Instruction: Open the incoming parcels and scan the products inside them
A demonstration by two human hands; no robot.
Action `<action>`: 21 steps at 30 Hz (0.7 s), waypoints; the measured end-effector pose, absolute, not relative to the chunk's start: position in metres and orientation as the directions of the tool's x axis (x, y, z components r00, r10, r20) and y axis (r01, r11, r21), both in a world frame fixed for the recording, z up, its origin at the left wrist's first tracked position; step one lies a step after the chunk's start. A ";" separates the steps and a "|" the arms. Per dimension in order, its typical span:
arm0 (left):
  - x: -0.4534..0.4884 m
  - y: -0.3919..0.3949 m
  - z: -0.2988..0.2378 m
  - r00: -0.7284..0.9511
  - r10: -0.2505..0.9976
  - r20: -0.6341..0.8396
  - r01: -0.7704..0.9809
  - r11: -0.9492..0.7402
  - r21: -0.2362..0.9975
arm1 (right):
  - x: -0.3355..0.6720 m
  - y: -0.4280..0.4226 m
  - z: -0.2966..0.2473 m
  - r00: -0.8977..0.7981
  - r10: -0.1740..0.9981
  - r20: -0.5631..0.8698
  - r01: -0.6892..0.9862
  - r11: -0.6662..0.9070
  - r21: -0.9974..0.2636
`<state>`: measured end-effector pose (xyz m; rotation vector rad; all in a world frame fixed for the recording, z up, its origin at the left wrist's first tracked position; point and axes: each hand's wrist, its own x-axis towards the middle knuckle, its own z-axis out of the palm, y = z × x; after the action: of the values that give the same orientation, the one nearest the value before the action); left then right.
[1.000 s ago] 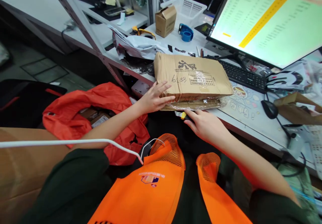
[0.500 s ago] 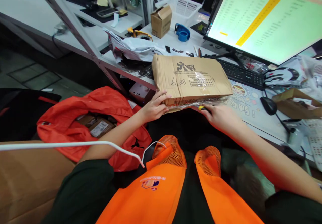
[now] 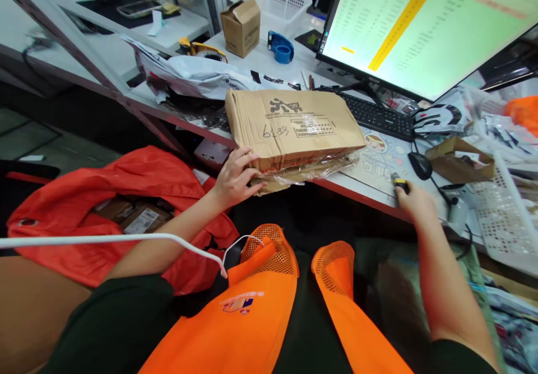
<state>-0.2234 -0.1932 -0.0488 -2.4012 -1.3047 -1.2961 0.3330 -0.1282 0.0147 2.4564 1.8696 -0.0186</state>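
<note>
A cardboard box (image 3: 294, 127) with "6133" handwritten on top rests at the desk's front edge. Its front side is slit, with clear tape hanging loose and a flap jutting out. My left hand (image 3: 237, 179) grips the box's near left corner, fingers on the edge and flap. Away to the right, my right hand (image 3: 418, 203) is closed round a yellow-and-black utility knife (image 3: 400, 183), low over the desk near the mouse. Most of the knife is hidden by the hand, and I cannot tell whether its blade is out.
A keyboard (image 3: 378, 115), monitor (image 3: 382, 32) and mouse (image 3: 420, 165) are behind and right of the box. A small open carton (image 3: 460, 161) sits beyond the mouse. A blue tape dispenser (image 3: 281, 49) stands behind. A red bag (image 3: 54, 194) holding parcels lies lower left.
My right hand has moved right with the utility knife, away from the box's front side. That side now gapes more, with tape loose. My left hand stays at the box's corner.
</note>
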 end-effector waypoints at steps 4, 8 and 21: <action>-0.223 -0.191 -0.057 0.235 0.661 0.713 0.778 -0.567 0.269 | 0.283 -0.113 0.010 0.140 0.953 0.268 0.983 -0.103 -0.151; -0.220 -0.185 -0.070 0.134 0.683 0.718 0.830 -0.473 0.296 | 0.197 -0.134 0.013 -0.340 0.805 0.485 0.822 0.505 -0.263; -0.142 -0.183 -0.015 0.006 0.791 0.612 0.916 -0.250 0.313 | 0.136 -0.149 -0.035 -0.625 0.688 0.368 0.627 0.724 -0.289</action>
<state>-0.1417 -0.1827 -0.0147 -2.0970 -1.8061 -1.0705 0.1357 -0.1492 -0.0352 1.3570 3.3358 -0.2474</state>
